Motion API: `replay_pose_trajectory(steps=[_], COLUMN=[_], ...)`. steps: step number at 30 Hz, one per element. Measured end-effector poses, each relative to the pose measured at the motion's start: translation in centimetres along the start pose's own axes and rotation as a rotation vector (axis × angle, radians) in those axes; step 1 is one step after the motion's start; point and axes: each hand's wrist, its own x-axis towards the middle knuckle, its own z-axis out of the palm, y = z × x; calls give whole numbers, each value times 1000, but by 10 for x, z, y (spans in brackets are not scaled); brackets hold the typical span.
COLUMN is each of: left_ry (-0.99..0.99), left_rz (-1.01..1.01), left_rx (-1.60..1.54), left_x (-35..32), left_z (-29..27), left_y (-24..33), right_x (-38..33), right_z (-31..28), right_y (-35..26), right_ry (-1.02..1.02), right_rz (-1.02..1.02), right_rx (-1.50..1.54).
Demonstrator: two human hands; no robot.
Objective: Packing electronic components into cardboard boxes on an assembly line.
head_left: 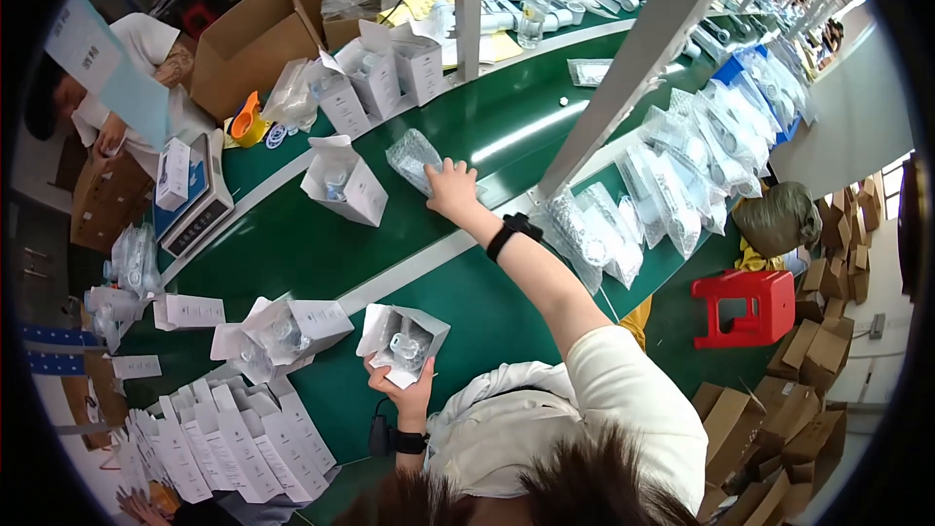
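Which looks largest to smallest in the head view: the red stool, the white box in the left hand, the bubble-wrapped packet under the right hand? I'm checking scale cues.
1. Red stool, though it stands lower and farther away, so likely bigger still.
2. White box in the left hand.
3. Bubble-wrapped packet under the right hand; it sits farther off, so its place against the box is unsure.

I am looking down at a packing line in a factory or warehouse. A long green conveyor belt (321, 244) runs across the view, carrying open white cartons (343, 180) and bagged plastic parts (682, 175). Flat white boxes (234, 438) are stacked at one end, a weighing scale (195, 209) stands beside the belt, and brown cardboard boxes (779, 419) pile up on the floor near a red stool (745, 304).
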Motion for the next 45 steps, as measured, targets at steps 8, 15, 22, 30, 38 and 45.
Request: replay_pose_trajectory(steps=[8, 15, 22, 30, 38, 45], left_ry=[-101, -215, -111, -281, -260, -197], left_rz=[72, 143, -78, -123, -275, -219], left_rx=[-100, -113, -225, 305, 167, 195], left_x=[17, 12, 1, 43, 67, 65], left_z=[23, 43, 25, 14, 4, 7], left_y=[12, 15, 38, 70, 71, 60], right_x=[-186, -156, -149, -173, -199, -197], right_z=[-41, -50, -65, -180, -154, -113], right_y=[133, 297, 318, 176, -4, -38], right_ry=[290, 201, -262, 498, 282, 161], right_rz=[46, -42, -184, -219, -1272, -1323], right_rx=[497, -232, -381, 595, 364, 333])
